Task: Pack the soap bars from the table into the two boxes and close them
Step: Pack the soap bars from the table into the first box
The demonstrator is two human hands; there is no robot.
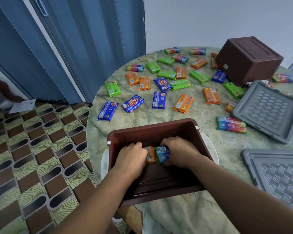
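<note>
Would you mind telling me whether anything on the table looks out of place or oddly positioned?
Yes: the second brown box at the far right lies upside down and tilted, its base facing up, resting partly on soap bars, so nothing can go into it yet. Both grey lids lie loose on the table.

Both hands [131,153] [176,149] close together, gripping.
</note>
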